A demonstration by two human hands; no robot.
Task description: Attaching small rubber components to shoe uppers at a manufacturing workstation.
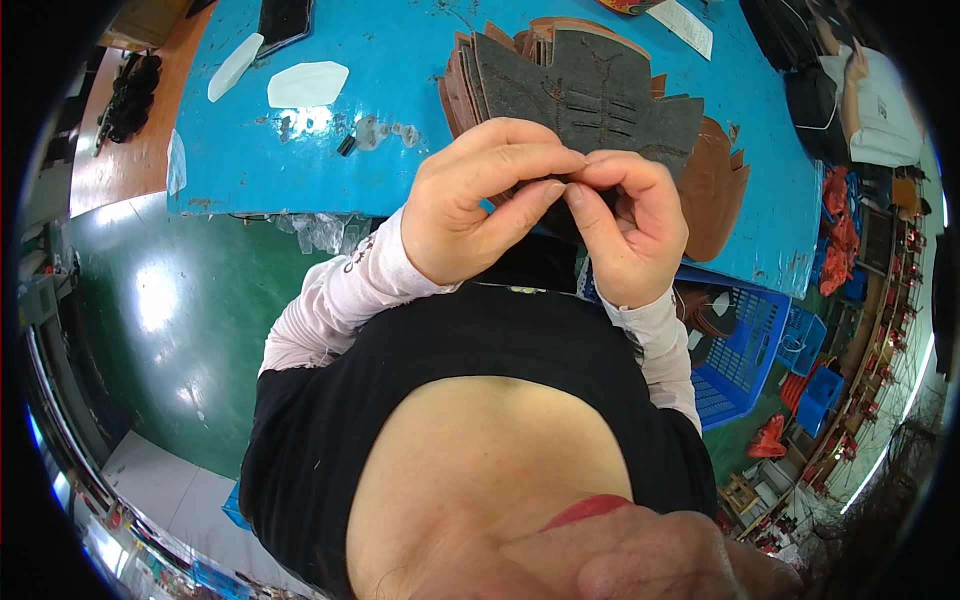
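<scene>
My left hand and my right hand meet above the near edge of a blue table. Both pinch the lower edge of a dark grey cut leather piece with several short slits in it. That piece stands up from my fingers and fronts a fanned stack of brown leather pieces, which spreads out behind and to the right of my hands. The part of the grey piece between my fingertips is hidden.
Two white paper cut-outs and small dark bits lie on the table's left. A blue plastic crate stands on the green floor at my right. Red and blue items crowd the far right.
</scene>
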